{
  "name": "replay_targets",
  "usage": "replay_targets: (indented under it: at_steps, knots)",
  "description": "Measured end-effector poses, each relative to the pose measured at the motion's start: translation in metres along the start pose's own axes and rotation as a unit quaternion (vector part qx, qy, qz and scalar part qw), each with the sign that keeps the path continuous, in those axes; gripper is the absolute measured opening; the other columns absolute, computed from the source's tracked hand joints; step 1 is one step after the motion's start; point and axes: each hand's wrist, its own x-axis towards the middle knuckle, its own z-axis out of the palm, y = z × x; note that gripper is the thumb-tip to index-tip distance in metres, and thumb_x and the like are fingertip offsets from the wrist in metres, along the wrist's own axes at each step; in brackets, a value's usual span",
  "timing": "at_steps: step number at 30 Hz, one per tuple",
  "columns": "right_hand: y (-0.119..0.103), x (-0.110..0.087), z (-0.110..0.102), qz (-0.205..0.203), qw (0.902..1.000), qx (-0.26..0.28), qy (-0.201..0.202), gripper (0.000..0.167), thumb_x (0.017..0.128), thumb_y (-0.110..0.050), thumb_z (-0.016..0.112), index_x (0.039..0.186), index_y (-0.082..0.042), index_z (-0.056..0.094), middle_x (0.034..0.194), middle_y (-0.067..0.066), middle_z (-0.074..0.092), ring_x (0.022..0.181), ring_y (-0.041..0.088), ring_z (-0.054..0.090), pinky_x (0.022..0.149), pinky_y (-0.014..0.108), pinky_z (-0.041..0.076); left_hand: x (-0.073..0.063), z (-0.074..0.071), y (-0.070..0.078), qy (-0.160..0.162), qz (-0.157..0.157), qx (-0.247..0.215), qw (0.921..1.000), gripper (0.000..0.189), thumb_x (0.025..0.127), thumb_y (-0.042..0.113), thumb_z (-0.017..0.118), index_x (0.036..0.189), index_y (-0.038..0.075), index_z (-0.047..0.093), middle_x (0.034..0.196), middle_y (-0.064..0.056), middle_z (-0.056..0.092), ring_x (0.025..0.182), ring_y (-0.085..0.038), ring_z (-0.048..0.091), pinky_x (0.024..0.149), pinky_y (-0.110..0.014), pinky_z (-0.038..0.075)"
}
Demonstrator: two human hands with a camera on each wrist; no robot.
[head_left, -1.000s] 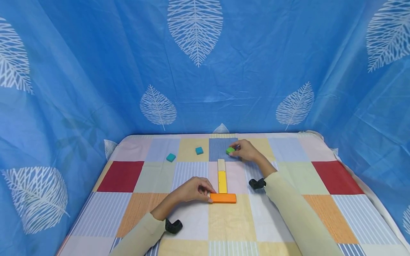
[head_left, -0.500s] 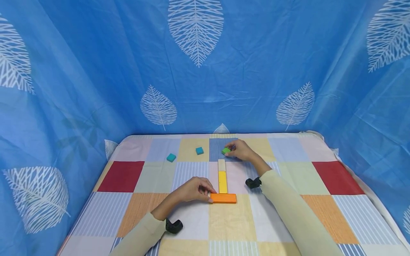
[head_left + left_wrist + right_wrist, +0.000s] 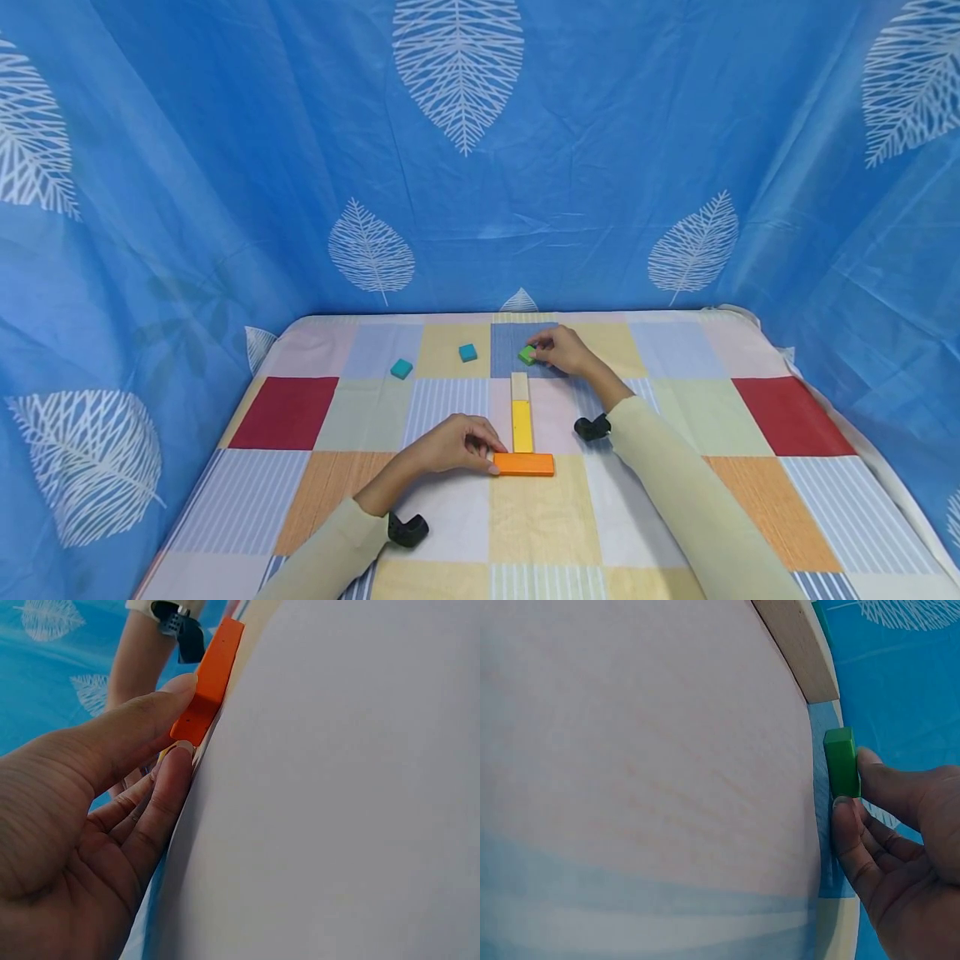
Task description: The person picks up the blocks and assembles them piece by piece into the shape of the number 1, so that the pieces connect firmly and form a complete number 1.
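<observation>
My left hand pinches the left end of a long orange block between thumb and fingers. In the left wrist view the thumb lies on the face of the orange block and a fingertip is at its end. My right hand holds a small green block by thumb and fingertips, over the dark blue patch. The right wrist view shows the green block near the end of a plain wooden block. A yellow block runs away from the orange one, with the plain wooden block in line beyond it.
Two teal blocks lie apart at the back left of the patchwork cloth. Blue leaf-printed curtains stand behind the table and on both sides. A black wrist device sits on each wrist.
My right hand has shifted a little to the left with the green block, closer to the far end of the plain wooden block. My left hand and the orange block have stayed put.
</observation>
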Motion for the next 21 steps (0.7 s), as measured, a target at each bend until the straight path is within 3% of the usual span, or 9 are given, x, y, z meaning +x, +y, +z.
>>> replay_targets:
  at_steps: [21]
  knots:
    - [-0.0029, 0.0014, 0.0079, 0.018, 0.9994, 0.028, 0.005, 0.023, 0.095, -0.010, 0.072, 0.113, 0.004, 0.072, 0.087, 0.011, 0.070, 0.065, 0.016, 0.064, 0.061, 0.030, 0.057, 0.0004, 0.0006, -0.0002, 0.001, 0.001, -0.001, 1.0000, 0.025, 0.080, 0.008, 0.086, 0.104, 0.010, 0.081, 0.097, 0.002, 0.070, 0.074, -0.007, 0.059, 0.067, -0.020, 0.050]
